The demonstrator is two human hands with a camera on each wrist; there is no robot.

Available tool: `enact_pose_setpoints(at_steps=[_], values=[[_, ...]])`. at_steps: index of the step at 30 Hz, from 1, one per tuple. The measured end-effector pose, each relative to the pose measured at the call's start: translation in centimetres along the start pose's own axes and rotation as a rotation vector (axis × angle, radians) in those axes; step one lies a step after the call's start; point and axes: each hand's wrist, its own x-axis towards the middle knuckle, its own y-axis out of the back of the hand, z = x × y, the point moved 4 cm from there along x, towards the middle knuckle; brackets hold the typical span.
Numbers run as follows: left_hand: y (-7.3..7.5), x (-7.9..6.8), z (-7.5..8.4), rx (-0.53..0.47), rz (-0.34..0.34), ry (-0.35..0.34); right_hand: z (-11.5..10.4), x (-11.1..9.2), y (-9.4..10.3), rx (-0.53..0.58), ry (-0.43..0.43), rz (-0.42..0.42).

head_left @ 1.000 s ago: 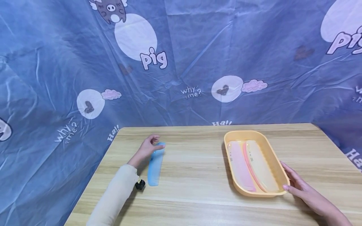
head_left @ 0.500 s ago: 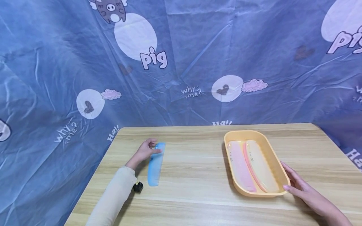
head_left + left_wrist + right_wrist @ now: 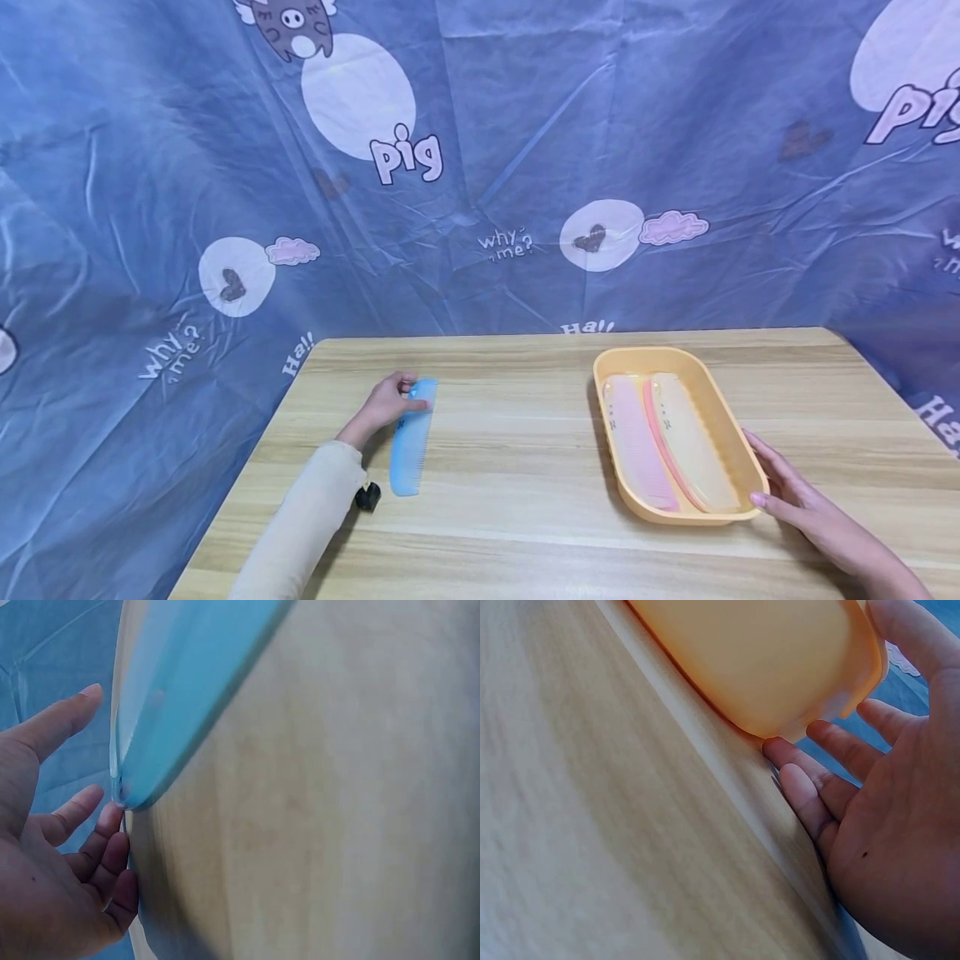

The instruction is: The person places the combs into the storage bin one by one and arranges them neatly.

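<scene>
A light blue comb (image 3: 412, 446) lies on the left of the table, its teeth facing right. My left hand (image 3: 384, 405) is at the comb's far end, thumb held apart from the fingers. In the left wrist view a fingertip meets the comb's tip (image 3: 139, 791), while the thumb stands away from it. On the right is a yellow-orange plastic basket (image 3: 720, 400), with a pink comb (image 3: 637, 442) and a pale yellow comb (image 3: 690, 442) inside. My right hand (image 3: 806, 504) holds the basket's near right corner, thumb at the rim and fingertips against the outer wall.
The combs stand on a wood-grain table (image 3: 517, 533), in the basket or directly on the top. A blue printed cloth (image 3: 465, 167) hangs behind its far edge. A small black device (image 3: 367, 497) sits by the left sleeve (image 3: 307, 517).
My left hand has shifted slightly nearer and left along the comb's far end, its thumb lower now. The blue comb stays almost in place. My right hand and the basket have not visibly moved.
</scene>
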Motion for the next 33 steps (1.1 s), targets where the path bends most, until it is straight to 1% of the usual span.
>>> enact_pose_setpoints(at_steps=[7,14,20,23,26,30,33], values=[[-0.13,0.04,-0.03,0.121,0.016,-0.002,-0.03,0.06,-0.02,0.006,0.006,-0.001],[-0.19,-0.03,0.19,0.177,0.023,0.002,-0.11,0.07,-0.14,0.012,0.015,-0.005],[-0.26,0.09,0.23,0.207,0.039,0.025,-0.12,0.10,-0.08,0.013,0.009,-0.008],[-0.24,0.11,0.32,0.208,0.049,0.035,-0.16,0.17,-0.04,0.017,0.011,-0.011],[-0.31,0.10,0.42,0.187,0.050,0.046,-0.15,0.19,-0.01,0.018,0.009,-0.014],[-0.59,0.08,0.65,0.115,0.022,0.051,-0.03,0.11,0.04,0.017,-0.003,-0.014],[-0.65,-0.06,0.82,0.086,0.004,0.058,0.04,0.06,0.05,0.014,-0.008,-0.015]])
